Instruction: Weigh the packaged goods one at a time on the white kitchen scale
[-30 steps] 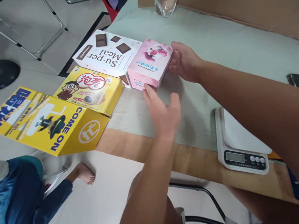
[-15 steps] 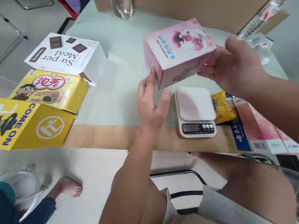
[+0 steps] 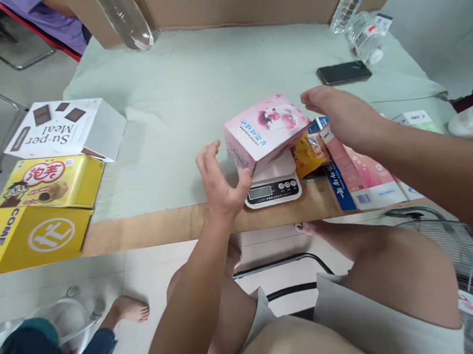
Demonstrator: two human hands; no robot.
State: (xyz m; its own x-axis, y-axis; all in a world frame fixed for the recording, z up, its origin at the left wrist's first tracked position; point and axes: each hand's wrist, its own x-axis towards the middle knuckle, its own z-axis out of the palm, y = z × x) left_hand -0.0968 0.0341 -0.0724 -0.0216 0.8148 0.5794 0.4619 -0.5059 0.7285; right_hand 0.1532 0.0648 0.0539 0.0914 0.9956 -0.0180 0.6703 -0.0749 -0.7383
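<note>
A pink box (image 3: pixel 263 128) with a flower picture lies tilted on a small white digital scale (image 3: pixel 273 187) at the table's front edge. My left hand (image 3: pixel 218 181) is at the box's left side, fingers spread, thumb close to the box's lower corner and the scale. My right hand (image 3: pixel 340 117) reaches in from the right with fingers stretched out, the fingertips at the box's upper right corner. Neither hand is wrapped round the box.
To the left lie a white Su-per Meal box (image 3: pixel 66 127), a yellow cartoon box (image 3: pixel 51 183) and a yellow COME ON box (image 3: pixel 28 237). Right of the scale are a yellow snack packet (image 3: pixel 308 152) and pink-blue cartons (image 3: pixel 359 173). Farther back: a phone (image 3: pixel 343 72), water bottles (image 3: pixel 362 33), a cardboard wall (image 3: pixel 239 2). Another person's foot (image 3: pixel 128 310) is on the floor.
The pink box was lifted from beside the white box, carried right in both hands and set down on the scale. Both hands have loosened their hold.
</note>
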